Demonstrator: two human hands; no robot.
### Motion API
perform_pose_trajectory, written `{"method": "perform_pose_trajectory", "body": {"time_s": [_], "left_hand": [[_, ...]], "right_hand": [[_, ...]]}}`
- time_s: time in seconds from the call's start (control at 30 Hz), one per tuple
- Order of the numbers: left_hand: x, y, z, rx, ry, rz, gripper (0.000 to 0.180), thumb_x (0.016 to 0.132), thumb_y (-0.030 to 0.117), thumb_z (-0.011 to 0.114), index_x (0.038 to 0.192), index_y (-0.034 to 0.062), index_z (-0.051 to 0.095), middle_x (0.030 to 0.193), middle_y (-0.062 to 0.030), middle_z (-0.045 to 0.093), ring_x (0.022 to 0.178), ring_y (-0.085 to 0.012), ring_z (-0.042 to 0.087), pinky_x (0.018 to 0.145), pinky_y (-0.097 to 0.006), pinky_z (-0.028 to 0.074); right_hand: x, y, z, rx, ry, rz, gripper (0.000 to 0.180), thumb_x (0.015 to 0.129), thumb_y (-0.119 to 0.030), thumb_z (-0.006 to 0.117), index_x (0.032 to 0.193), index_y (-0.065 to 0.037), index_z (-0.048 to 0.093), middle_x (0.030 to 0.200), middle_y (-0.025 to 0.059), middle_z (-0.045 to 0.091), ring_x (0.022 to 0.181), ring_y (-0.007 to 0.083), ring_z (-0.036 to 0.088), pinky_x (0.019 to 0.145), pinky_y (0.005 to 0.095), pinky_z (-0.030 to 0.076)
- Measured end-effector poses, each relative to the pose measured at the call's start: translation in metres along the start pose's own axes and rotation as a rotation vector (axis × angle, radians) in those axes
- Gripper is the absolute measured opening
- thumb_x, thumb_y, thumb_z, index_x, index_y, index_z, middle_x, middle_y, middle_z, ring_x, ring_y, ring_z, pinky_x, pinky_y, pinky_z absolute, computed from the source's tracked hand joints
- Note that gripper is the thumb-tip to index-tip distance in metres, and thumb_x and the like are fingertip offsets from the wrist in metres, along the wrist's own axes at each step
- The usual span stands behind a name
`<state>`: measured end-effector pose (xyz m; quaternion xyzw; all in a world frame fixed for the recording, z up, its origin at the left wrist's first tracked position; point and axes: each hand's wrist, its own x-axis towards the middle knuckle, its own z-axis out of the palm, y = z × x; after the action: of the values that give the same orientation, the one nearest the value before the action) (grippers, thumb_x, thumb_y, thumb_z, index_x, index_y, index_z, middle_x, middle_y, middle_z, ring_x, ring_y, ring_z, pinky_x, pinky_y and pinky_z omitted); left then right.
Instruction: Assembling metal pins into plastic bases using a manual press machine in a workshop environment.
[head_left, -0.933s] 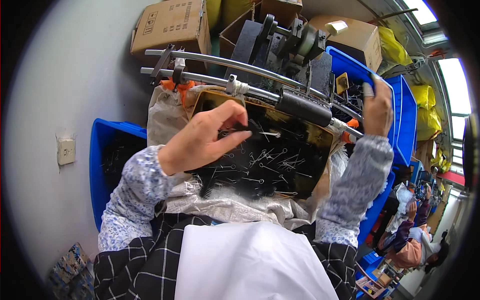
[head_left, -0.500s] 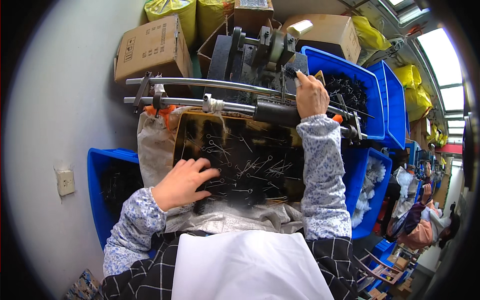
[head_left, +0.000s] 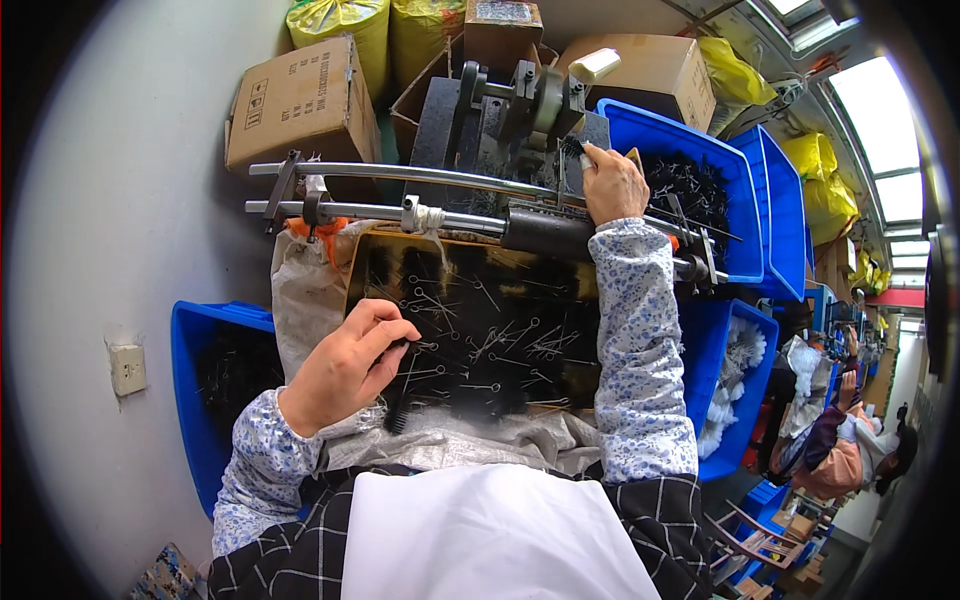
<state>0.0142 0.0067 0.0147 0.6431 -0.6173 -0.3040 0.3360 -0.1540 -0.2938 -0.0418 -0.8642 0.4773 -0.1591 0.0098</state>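
Over the tray's left part, my left hand [head_left: 348,368] is closed in a pinch on a black wire brush [head_left: 397,412], whose bristles hang down toward the front. Below it, a shallow yellow-edged tray [head_left: 353,272] holds several dark brushes with looped wire handles [head_left: 490,345]. My right hand [head_left: 614,186] reaches past the metal rails to the machine [head_left: 545,105]. Its fingers are closed on another black wire brush [head_left: 572,147], which sticks out to the left beside the machine's wheel. The handle of that brush is hidden by the fingers.
Two parallel rails [head_left: 380,172] cross in front of the machine. Blue bins [head_left: 755,200] stand at right, one full of black brushes; another blue bin [head_left: 190,400] is at left. White bristly pieces [head_left: 735,370] fill a lower right bin. Cartons [head_left: 300,105] stand behind. A co-worker [head_left: 845,450] is far right.
My left hand has closed and lifted slightly from the tray, now with a black wire brush in it. The right hand stays by the machine with its brush.
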Motion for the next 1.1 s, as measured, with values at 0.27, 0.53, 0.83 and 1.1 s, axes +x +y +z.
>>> {"method": "perform_pose_trajectory", "body": {"time_s": [0.27,0.53,0.83,1.1], "left_hand": [[0.009,0.012,0.002,-0.127,0.004,0.061,0.023,0.074,-0.002,0.059,0.096,0.0032,0.055,0.098,-0.0091,0.048,0.081,-0.0177,0.052,0.071,-0.026,0.045],[0.007,0.000,-0.003,-0.076,0.040,0.060,0.025,0.073,-0.002,0.061,0.097,0.0042,0.056,0.098,-0.0078,0.048,0.079,-0.0157,0.051,0.069,-0.026,0.045],[0.019,0.010,0.002,-0.120,0.077,0.101,0.023,0.074,-0.003,0.063,0.095,0.0040,0.057,0.097,-0.0080,0.049,0.080,-0.0162,0.053,0.069,-0.026,0.046],[0.009,0.001,-0.008,-0.122,0.194,0.045,0.014,0.078,-0.002,0.062,0.090,0.0022,0.056,0.094,-0.0084,0.052,0.079,-0.0168,0.056,0.069,-0.025,0.047]], "right_hand": [[0.012,0.007,0.004,-0.112,-0.047,-0.080,0.026,0.081,-0.021,0.056,0.107,-0.017,0.062,0.102,0.0042,0.058,0.097,0.0234,0.048,0.086,0.0375,0.035],[-0.007,0.015,0.005,-0.013,-0.034,0.086,0.038,0.078,-0.024,0.059,0.111,-0.005,0.055,0.102,0.0114,0.058,0.099,0.0264,0.053,0.080,0.0417,0.039],[-0.003,-0.047,0.010,-0.107,0.018,-0.014,0.027,0.079,-0.022,0.059,0.100,-0.005,0.059,0.093,0.0082,0.062,0.088,0.0231,0.060,0.077,0.0374,0.041],[-0.007,0.009,0.000,-0.082,-0.030,0.010,0.034,0.080,-0.027,0.059,0.107,-0.007,0.058,0.096,0.0093,0.061,0.092,0.0257,0.058,0.076,0.0411,0.041]]}}
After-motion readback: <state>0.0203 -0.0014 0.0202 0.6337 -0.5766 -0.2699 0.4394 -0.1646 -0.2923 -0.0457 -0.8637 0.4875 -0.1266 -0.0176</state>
